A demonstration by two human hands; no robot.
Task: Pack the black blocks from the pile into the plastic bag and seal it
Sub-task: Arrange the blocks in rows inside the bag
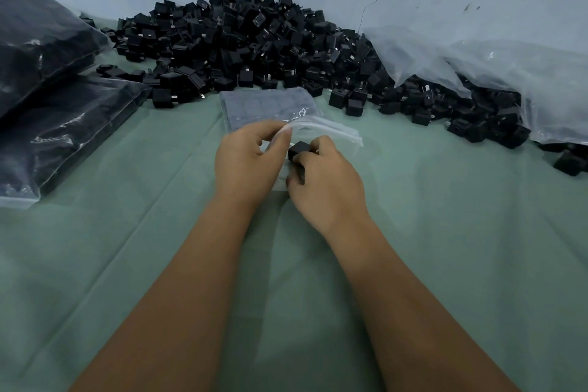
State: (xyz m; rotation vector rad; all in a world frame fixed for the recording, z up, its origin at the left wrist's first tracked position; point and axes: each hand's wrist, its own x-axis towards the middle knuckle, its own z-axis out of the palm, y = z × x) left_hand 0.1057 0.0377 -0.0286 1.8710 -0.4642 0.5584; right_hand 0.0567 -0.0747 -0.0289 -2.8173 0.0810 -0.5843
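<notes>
A big pile of black blocks (254, 41) lies against the wall at the back of the green cloth. A small clear plastic bag (331, 130) lies in front of me with its mouth lifted. My left hand (245, 162) pinches the bag's upper edge between thumb and forefinger. My right hand (327, 181) grips black blocks (299, 149) at the bag's mouth; one block shows between its fingers, and a second dark one sits lower under the hand.
A stack of empty clear bags (267, 105) lies just behind my hands. Filled bags of black blocks (47, 99) are heaped at the left. A large crumpled clear plastic sheet (509, 73) covers more blocks at the right. Green cloth (127, 232) covers the surface.
</notes>
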